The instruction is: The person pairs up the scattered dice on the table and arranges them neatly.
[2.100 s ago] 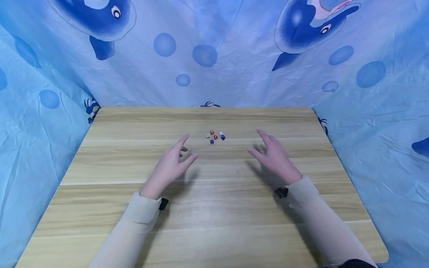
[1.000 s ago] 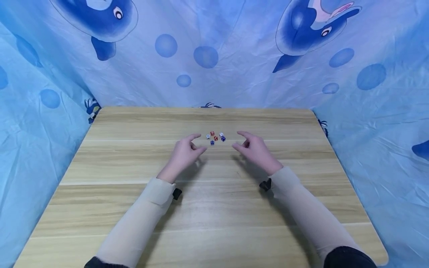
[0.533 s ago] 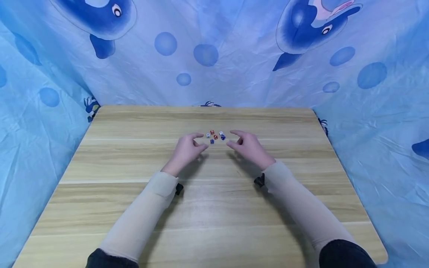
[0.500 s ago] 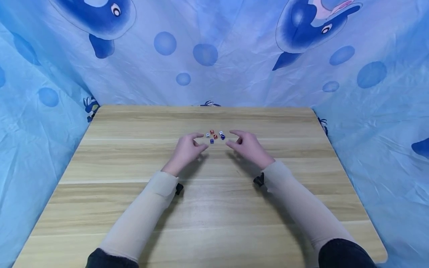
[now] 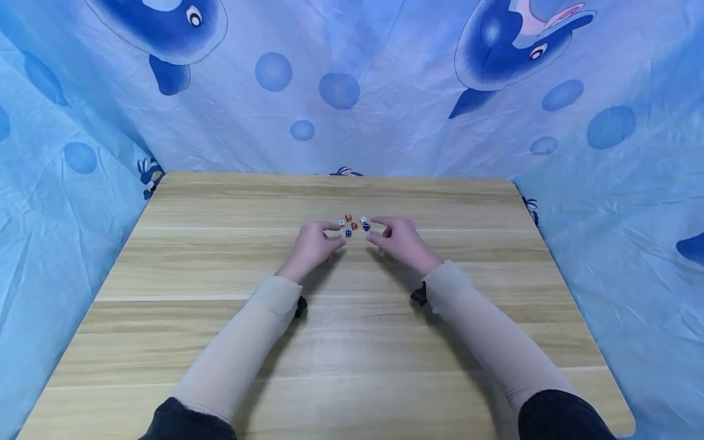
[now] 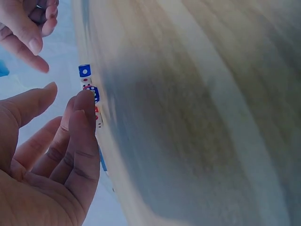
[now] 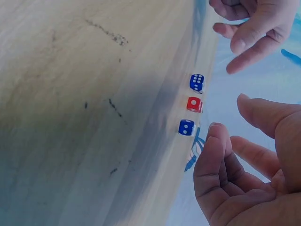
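Observation:
Several small dice lie in a loose cluster on the table, in pairs of white, red and blue. In the head view, a white die and a blue die are nearest my left hand. Another blue die and a white die lie right by my right hand. Two red dice sit between, one red die farther back, the other red die central. Both hands hold nothing; thumb and bent fingers stand apart, facing the cluster. In the left wrist view, fingers partly hide the dice.
The wood-grain table carries the dice near its far side. A blue curtain printed with dolphins and bubbles hangs behind it and at both sides. A small black device sits at the right wrist, another black device at the left.
Both hands have moved inward from either side toward the dice, and the gap between thumb and fingers has narrowed on each. The dice stay where they were.

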Motion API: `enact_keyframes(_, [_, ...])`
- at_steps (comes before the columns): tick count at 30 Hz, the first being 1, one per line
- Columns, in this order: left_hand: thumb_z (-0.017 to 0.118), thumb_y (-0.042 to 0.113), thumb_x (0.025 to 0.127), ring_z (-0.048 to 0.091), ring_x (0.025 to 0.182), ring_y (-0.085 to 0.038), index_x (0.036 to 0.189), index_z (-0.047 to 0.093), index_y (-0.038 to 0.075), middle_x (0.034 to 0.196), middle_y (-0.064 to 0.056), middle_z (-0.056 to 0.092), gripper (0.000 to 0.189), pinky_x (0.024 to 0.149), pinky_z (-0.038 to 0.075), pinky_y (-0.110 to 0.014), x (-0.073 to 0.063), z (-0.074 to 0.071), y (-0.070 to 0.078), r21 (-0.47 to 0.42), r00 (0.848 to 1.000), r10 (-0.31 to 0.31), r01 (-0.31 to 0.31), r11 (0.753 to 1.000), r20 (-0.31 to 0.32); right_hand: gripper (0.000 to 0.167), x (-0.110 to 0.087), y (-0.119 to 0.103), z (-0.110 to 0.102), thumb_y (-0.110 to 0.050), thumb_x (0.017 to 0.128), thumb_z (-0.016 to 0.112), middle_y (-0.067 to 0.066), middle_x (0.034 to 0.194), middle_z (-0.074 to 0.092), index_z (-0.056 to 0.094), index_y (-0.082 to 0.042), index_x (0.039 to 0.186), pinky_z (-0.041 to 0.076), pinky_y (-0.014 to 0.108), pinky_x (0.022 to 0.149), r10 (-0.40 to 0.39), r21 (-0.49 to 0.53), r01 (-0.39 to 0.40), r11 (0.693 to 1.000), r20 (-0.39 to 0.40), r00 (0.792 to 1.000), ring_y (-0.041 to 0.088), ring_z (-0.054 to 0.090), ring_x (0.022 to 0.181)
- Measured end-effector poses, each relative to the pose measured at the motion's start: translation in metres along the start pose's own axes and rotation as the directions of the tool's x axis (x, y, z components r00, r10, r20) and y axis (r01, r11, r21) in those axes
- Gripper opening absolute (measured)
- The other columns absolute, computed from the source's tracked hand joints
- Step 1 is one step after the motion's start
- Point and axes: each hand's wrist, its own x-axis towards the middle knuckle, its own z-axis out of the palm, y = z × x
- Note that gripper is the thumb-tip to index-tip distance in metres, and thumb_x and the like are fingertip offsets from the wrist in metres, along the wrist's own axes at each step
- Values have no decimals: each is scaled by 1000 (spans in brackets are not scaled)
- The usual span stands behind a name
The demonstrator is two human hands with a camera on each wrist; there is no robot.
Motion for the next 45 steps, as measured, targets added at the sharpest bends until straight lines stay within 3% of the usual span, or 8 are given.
enact_keyframes(8, [80,15,90,67,63,-33,128,68,6,78,-11,72,41,53,54,-33,11,8,4,28,997,-76,75,997,4,56,3,-1,6,-26,96,74,13,78,70,55,-8,146,54,38,54,10,13,-10,1000,9,1000,30,66,66])
enact_keyframes(15, [81,14,89,65,59,-26,124,71,6,90,-8,71,38,52,53,-32,20,9,2,56,996,-88,89,994,-21,55,5,-4,10,-24,96,74,13,76,70,55,-8,146,54,36,54,-3,17,2,1000,21,1000,29,65,63])
enact_keyframes(27, [80,12,89,63,53,-20,119,72,7,74,-8,69,32,51,54,-32,35,16,3,150,994,-109,110,983,-14,51,4,3,9,-23,97,73,12,71,69,58,-10,145,49,34,51,-14,15,14,1000,9,1000,23,61,56])
enact_keyframes(29, [80,13,89,64,54,-20,120,72,7,80,-8,71,32,52,54,-32,37,17,3,176,994,-112,112,978,-12,51,3,4,9,-22,97,73,12,71,69,58,-9,144,49,34,50,-16,17,16,1000,4,1000,25,62,57])
enact_keyframes(35, [80,16,89,64,66,-17,115,75,8,116,-8,69,27,59,53,-31,41,20,0,268,998,-68,67,961,-6,51,4,7,9,-23,96,74,10,72,69,58,-11,144,48,32,50,14,4,-14,1000,11,1000,23,62,58])
enact_keyframes(45, [81,16,88,63,89,-21,109,77,9,117,-9,70,23,75,52,-36,46,20,1,293,999,-50,50,955,-7,51,8,7,11,-22,95,76,8,72,68,60,-9,142,50,33,53,9,-28,-9,1000,2,1000,19,61,59])
